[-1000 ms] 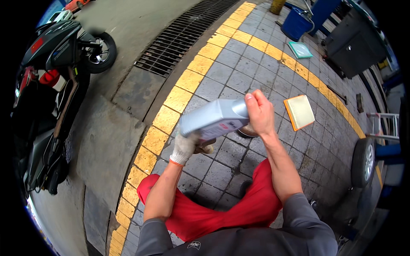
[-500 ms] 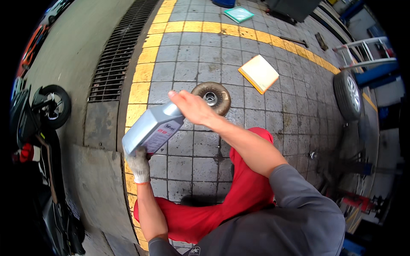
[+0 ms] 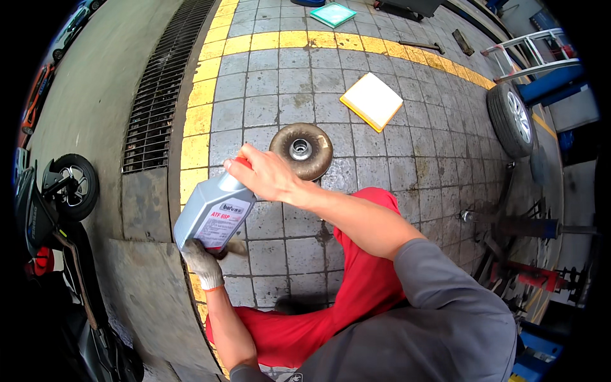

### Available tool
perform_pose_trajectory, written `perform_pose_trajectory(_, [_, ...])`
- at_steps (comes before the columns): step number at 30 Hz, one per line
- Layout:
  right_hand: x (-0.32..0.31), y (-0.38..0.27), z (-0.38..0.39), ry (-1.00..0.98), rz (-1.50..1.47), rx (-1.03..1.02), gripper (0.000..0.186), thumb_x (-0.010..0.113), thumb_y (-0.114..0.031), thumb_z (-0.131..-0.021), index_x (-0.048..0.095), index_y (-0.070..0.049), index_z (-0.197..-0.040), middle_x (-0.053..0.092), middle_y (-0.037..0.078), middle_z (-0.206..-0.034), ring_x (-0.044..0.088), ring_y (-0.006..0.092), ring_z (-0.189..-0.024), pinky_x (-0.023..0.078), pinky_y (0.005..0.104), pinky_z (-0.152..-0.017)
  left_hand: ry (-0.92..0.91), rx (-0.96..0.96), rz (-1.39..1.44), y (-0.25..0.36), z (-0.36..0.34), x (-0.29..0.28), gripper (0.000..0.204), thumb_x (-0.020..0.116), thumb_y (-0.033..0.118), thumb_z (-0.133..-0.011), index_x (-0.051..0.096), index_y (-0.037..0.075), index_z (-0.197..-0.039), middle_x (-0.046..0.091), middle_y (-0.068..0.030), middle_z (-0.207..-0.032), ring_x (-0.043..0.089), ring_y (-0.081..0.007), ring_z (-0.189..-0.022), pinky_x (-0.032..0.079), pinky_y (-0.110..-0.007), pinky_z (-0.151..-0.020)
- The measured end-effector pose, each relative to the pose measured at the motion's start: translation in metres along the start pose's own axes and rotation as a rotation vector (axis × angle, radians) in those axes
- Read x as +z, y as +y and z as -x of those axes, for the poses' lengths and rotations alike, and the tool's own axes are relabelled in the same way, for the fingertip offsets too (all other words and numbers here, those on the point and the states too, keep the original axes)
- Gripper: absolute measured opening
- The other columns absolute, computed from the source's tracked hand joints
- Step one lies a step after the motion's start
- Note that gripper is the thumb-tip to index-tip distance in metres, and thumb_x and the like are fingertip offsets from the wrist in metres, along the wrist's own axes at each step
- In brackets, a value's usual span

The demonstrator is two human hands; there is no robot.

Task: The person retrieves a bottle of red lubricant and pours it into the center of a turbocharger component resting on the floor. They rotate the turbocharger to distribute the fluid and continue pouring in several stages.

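A grey plastic oil bottle (image 3: 198,202) with a white label is held tilted in front of me at the left. My gloved left hand (image 3: 202,260) is closed around its lower end, and a blurred brownish piece, perhaps cloth, shows beside the fingers. Bare, my right hand (image 3: 270,175) is closed over the red cap (image 3: 243,162) at the bottle's top; whether the cap is loose cannot be seen. Just beyond that hand, a rusty doughnut-shaped torque converter (image 3: 319,153) lies on the tiled floor, its metal hub facing up.
An orange-edged air filter (image 3: 375,105) lies farther off, and a green-framed filter (image 3: 333,14) at the far edge. To the right stand a wheel (image 3: 512,121) and a ladder (image 3: 534,51). A floor grate (image 3: 162,95) and motorcycle (image 3: 76,184) are at left.
The bottle has come slightly lower and turned, so its label faces me more. Both hands stay on it. The blurred brownish piece now shows by my left hand. The whole view has shifted slightly.
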State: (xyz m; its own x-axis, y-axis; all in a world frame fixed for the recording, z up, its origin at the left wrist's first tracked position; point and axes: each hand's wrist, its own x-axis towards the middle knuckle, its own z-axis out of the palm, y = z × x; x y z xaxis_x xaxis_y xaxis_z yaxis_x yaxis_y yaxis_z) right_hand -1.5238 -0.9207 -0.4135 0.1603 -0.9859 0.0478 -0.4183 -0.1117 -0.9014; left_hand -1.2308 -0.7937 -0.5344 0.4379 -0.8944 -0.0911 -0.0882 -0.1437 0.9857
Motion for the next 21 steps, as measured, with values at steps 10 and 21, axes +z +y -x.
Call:
perform_pose_trajectory(10, [-0.028,-0.017,0.023,0.083,0.241,-0.458,0.037,0.076,-0.041,-0.088,0.062,-0.008,-0.097,0.068,0.014,-0.064,0.069,0.038,-0.057,0.052,0.049,-0.051,-0.374,-0.586,0.582,0.057,0.004,0.044,0.087,0.039,0.075,-0.11,0.041,0.011,-0.168,0.058,-0.0124,-0.16,0.063,-0.0325,-0.14,0.054,-0.048,-0.115])
perform_pose_trajectory(21, [-0.008,-0.002,0.0,0.105,0.029,-0.097,0.024,0.06,-0.026,-0.106,0.059,-0.003,-0.097,0.056,0.015,-0.077,0.055,0.0252,-0.073,0.048,0.0422,-0.068,-0.057,-0.01,-0.123,0.019,0.013,0.043,0.06,0.055,0.049,-0.111,0.055,0.006,-0.152,0.073,-0.0152,-0.127,0.07,-0.0266,-0.115,0.056,-0.042,-0.1])
